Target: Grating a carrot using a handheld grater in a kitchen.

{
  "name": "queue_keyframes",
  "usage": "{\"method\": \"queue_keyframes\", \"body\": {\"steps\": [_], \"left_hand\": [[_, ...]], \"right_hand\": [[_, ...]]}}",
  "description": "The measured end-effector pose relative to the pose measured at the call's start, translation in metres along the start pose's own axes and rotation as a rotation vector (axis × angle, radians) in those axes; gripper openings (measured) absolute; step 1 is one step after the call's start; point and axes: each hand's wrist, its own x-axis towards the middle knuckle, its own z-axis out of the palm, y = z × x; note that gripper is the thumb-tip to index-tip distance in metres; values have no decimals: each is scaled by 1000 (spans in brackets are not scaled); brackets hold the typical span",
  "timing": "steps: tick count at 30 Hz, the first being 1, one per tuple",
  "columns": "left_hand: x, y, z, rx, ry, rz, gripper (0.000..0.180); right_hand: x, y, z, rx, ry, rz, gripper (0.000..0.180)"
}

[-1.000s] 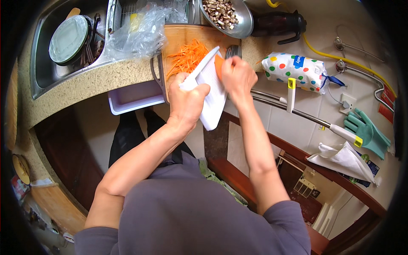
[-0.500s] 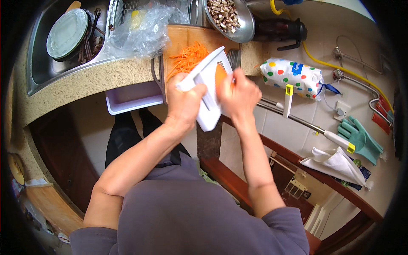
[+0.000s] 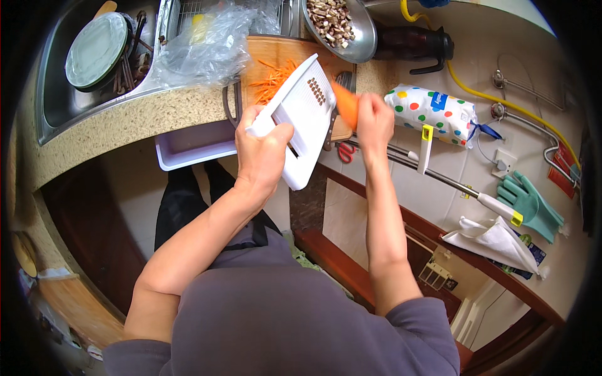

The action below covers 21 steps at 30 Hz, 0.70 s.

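My left hand (image 3: 262, 150) is closed around the near part of a white grater (image 3: 307, 119), thumb on top. The grater tilts over a wooden cutting board (image 3: 257, 53), its row of holes facing up. Orange carrot shreds (image 3: 276, 78) lie in a pile on the board, partly hidden behind the grater. My right hand (image 3: 374, 125) grips a carrot (image 3: 346, 103), slightly blurred, just right of the grater and apart from its holes. A dark knife lies partly hidden on the board beneath the grater.
A metal bowl of chopped mushrooms (image 3: 364, 37) stands behind the board. Crumpled clear plastic bags (image 3: 213, 53) lie left of it, beside a sink (image 3: 50, 113) holding plates. At right are a dark jug (image 3: 407, 50), a dotted paper roll pack (image 3: 429, 113) and red scissors (image 3: 345, 152).
My right hand has lifted the carrot off the grater and moved it to the right. The grater's holes are now uncovered, and the grater has shifted slightly left and up.
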Motion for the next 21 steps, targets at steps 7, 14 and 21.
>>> {"method": "queue_keyframes", "body": {"steps": [7,14,21], "left_hand": [[0,-15,17,255,-41,152,32],[8,1,6,146,-21,75,28],[-2,4,1,44,-101,75,26]], "right_hand": [[-6,-22,32,-275,183,-190,21],[41,-18,78,-343,170,-125,26],[52,42,26,-27,142,114,34]]}}
